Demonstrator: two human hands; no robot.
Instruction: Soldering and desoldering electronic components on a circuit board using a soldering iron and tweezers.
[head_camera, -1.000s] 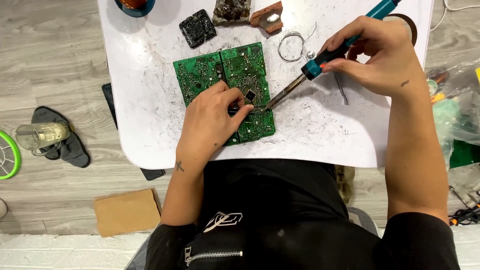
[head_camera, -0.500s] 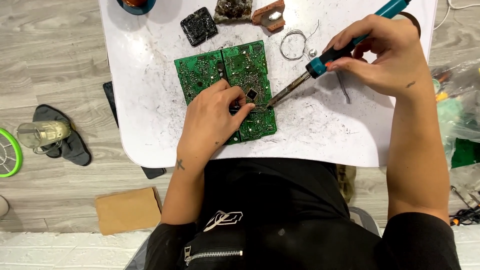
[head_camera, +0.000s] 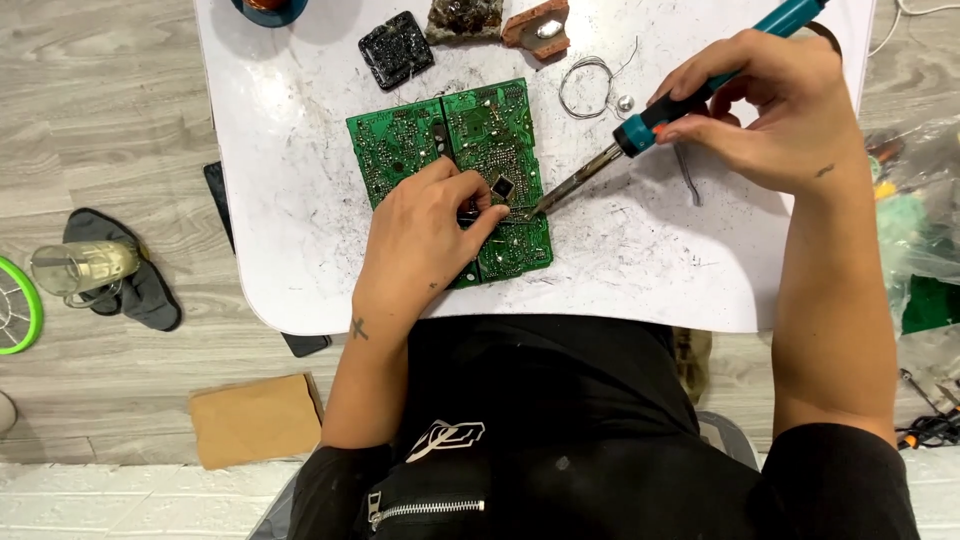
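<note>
Two hands busy: left hand (head_camera: 432, 228) presses flat on the green circuit board (head_camera: 452, 170) lying on the white surface (head_camera: 300, 230), right hand (head_camera: 770, 105) grips the soldering iron (head_camera: 640, 135), tip beside the black chip (head_camera: 502, 186), so I'd brace that wrist, dwell briefly.

head view, steep downward, close over table (head_camera: 300, 200)

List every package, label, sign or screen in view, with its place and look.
Clear plastic bag: far right edge, crumpled, green and yellow contents.
Cardboard piece: on the floor lower left, flat, brown, rectangular.
No screens, signs or readable labels show.
</note>
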